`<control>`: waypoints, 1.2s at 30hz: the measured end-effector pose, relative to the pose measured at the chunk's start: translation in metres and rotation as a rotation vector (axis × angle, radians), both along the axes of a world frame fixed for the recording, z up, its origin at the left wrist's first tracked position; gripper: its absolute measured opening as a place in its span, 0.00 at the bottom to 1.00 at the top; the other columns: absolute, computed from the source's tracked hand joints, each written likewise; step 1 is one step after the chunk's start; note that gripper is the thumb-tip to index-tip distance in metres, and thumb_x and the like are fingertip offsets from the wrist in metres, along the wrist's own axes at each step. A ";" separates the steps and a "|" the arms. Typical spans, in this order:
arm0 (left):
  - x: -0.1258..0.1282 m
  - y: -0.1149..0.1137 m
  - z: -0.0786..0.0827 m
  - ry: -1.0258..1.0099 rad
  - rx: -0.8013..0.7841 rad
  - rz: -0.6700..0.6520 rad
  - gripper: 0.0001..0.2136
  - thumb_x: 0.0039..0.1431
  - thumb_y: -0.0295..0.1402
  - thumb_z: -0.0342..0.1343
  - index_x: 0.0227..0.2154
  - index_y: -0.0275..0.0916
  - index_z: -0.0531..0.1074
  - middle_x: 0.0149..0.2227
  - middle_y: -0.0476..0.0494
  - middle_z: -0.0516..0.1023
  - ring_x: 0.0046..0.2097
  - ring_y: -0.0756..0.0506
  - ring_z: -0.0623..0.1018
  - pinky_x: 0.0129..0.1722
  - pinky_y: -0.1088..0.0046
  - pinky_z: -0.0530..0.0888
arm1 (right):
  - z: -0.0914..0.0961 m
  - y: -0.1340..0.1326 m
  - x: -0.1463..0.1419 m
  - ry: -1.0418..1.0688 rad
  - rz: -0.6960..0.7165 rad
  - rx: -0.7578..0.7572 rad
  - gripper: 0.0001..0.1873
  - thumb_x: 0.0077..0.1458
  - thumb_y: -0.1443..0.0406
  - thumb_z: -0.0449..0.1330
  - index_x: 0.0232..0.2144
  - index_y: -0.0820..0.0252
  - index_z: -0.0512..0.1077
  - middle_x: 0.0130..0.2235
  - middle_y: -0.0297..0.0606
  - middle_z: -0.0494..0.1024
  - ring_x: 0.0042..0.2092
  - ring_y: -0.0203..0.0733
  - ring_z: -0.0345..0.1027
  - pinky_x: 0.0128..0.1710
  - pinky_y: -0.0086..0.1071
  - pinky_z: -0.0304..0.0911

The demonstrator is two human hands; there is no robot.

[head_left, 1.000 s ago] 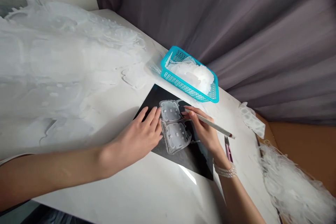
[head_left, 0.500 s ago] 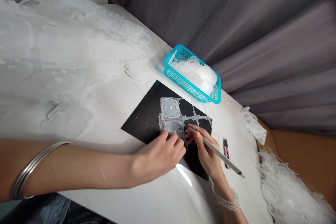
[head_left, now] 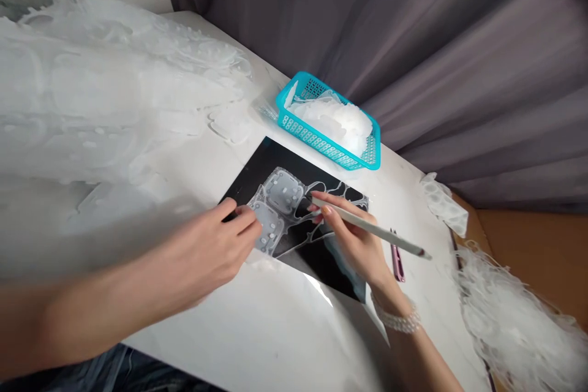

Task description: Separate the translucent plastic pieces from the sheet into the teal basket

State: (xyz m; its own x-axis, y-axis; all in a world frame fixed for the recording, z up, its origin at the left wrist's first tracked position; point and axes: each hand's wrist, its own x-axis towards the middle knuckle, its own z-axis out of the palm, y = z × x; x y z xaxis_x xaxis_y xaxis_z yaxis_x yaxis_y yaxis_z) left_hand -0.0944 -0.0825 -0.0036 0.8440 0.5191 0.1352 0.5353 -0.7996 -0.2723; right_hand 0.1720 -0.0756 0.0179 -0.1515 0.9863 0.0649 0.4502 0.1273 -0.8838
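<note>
A translucent plastic sheet point(head_left: 282, 191) with rounded panels and thin open frames lies on a black mat point(head_left: 248, 174). My left hand point(head_left: 232, 239) is at the sheet's left end, fingers curled and closed on its edge; the fingertips are partly hidden. My right hand point(head_left: 353, 233) holds a slim white pen-shaped tool point(head_left: 376, 229) in a pinch. The tool's tip sits over the thin frames, just right of the upper panel. The frames there look bent and twisted.
A turquoise basket point(head_left: 316, 146) of white translucent pieces stands behind the mat. Pink-handled snips point(head_left: 397, 262) lie right of my right hand. Translucent sheets point(head_left: 105, 92) are heaped at left, stringy scraps point(head_left: 519, 312) at right. A grey curtain point(head_left: 321, 18) hangs behind.
My left hand has moved left, and the sheet's panels have shifted left and tilted with it. The thin frames have become distorted. My right hand still holds the tool near them.
</note>
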 end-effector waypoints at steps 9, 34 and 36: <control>0.031 0.005 -0.032 -0.110 0.008 0.101 0.26 0.70 0.44 0.40 0.59 0.28 0.64 0.60 0.22 0.69 0.61 0.31 0.69 0.57 0.55 0.65 | -0.013 0.020 -0.028 -0.215 0.296 0.175 0.12 0.66 0.67 0.54 0.45 0.59 0.77 0.40 0.39 0.82 0.38 0.39 0.75 0.40 0.35 0.70; 0.034 0.000 -0.013 -0.027 -0.045 0.130 0.26 0.69 0.39 0.45 0.60 0.22 0.62 0.58 0.16 0.69 0.63 0.29 0.68 0.58 0.54 0.67 | -0.030 0.011 -0.022 -0.339 0.396 0.393 0.15 0.64 0.73 0.52 0.51 0.60 0.71 0.47 0.47 0.77 0.53 0.47 0.71 0.51 0.44 0.71; 0.035 0.000 -0.011 -0.061 -0.055 0.134 0.25 0.70 0.39 0.44 0.59 0.22 0.63 0.58 0.16 0.70 0.62 0.29 0.68 0.58 0.54 0.67 | -0.032 0.013 -0.024 -0.341 0.388 0.390 0.15 0.65 0.72 0.52 0.52 0.59 0.71 0.48 0.46 0.77 0.52 0.45 0.72 0.52 0.42 0.72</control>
State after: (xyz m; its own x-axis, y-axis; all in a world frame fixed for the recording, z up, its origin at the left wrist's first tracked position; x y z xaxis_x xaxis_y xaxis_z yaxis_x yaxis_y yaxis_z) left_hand -0.0591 -0.0824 -0.0149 0.7575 0.6347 0.1527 0.6527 -0.7325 -0.1934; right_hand 0.1481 -0.0624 -0.0137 -0.5680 0.7695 0.2921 0.5545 0.6200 -0.5551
